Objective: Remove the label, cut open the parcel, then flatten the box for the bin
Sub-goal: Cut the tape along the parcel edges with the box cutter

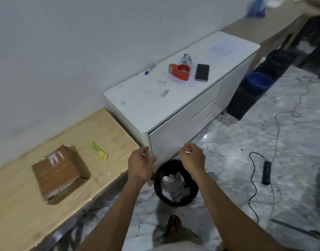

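Note:
The brown taped parcel (58,172) lies on the wooden bench (20,211) at the left, with nothing touching it. A yellow-green box cutter (99,151) rests on the bench just right of the parcel. My left hand (141,164) and my right hand (192,158) are raised side by side over the black bin (175,183), fingers pinched. A thin pale label sheet (167,151) is stretched between them, faint against the white cabinet behind. The bin holds crumpled white paper.
A white cabinet (155,109) stands behind the bin, carrying a red tape dispenser (180,71), a phone (202,72) and a pen (150,68). On the marble floor to the right are a blue bucket (259,80) and a black power strip (266,172) with its cable.

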The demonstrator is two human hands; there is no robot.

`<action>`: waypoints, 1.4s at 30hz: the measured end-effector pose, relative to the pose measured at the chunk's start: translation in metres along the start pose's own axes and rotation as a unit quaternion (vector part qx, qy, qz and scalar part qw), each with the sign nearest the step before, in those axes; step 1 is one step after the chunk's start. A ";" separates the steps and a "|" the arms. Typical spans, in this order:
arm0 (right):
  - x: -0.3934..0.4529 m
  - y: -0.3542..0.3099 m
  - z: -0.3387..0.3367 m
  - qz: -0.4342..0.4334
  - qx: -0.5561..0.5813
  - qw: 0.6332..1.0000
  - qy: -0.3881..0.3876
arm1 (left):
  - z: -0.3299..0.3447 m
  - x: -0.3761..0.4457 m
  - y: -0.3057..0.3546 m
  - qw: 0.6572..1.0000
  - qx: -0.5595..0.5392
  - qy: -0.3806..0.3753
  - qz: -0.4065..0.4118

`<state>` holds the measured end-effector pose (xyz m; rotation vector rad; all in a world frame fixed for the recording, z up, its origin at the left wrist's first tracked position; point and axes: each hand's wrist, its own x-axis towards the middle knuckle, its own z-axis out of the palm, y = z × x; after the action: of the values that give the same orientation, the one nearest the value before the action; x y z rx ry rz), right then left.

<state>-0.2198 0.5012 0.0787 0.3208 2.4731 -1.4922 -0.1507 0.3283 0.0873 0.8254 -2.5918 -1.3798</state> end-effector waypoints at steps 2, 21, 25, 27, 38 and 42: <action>-0.020 -0.017 0.015 -0.029 0.005 0.999 -0.027 | -0.027 -0.014 -0.011 0.999 -0.015 0.033 0.003; -0.127 -0.086 0.188 -0.157 -0.101 0.945 -0.270 | -0.188 -0.118 -0.174 0.953 -0.057 0.226 -0.195; -0.092 -0.106 0.232 -0.179 -0.114 0.941 -0.264 | -0.197 -0.076 -0.187 0.943 -0.029 0.257 -0.210; -0.068 -0.113 0.258 -0.186 -0.119 0.940 -0.259 | -0.199 -0.052 -0.190 0.937 -0.020 0.273 -0.215; 0.027 -0.095 0.348 -0.139 -0.230 0.925 -0.268 | -0.199 0.043 -0.215 0.922 0.071 0.246 -0.290; 0.040 -0.089 0.368 -0.133 -0.265 0.917 -0.268 | -0.197 0.066 -0.221 0.918 0.081 0.227 -0.314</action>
<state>-0.2529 0.1366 -0.0258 -0.4775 2.3748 -0.7681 -0.0508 0.0509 0.0175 1.8690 -2.1684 -0.8994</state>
